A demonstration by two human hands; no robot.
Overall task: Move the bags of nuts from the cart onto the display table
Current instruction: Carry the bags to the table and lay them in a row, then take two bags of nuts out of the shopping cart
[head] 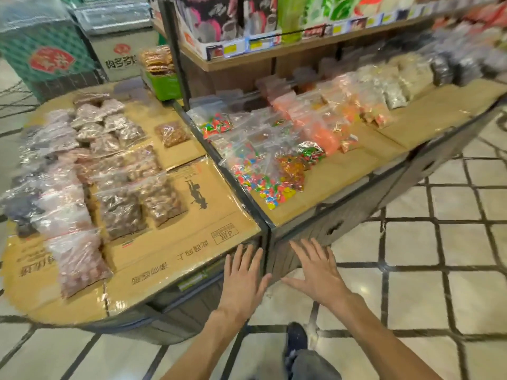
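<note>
- Shop floor of pale tiles [411, 242] with dark joints; a shoe [296, 340] shows at 6 o'clock between the forearms.
- Left hand [242, 281]: fingers straight and slightly spread, palm down, holding nothing. Fingertips hang just short of the near edge of the display table [175, 270]; contact cannot be told.
- Right hand [318, 275]: likewise flat and splayed, empty, in front of the table's dark side panel, just right of the corner post.
- No cart is in view, so any bags left on it cannot be judged from here.
- Display table: round-ended top lined with flattened cardboard, running from 9 to 11 o'clock of the hands.
- Bags of nuts [120, 209]: clear pouches of brown and pinkish kernels lying flat in rows on the cardboard, up and left of both hands, at about 10 o'clock. Most lie with their long axis running away from the viewer, near edge to far. One small bag [172, 134] lies apart, further back at 11 o'clock.
- Left hand is the nearer to the nut rows; the right would have to cross the corner post.
- Bare cardboard lies between the left hand and the nearest bags: judged the likely spot for more.
- Candy bags [263, 171], bright colours, at 12 to 1 o'clock on the adjoining counter.
- Shelves [247, 58] with boxes stand beyond, blurred.
</note>
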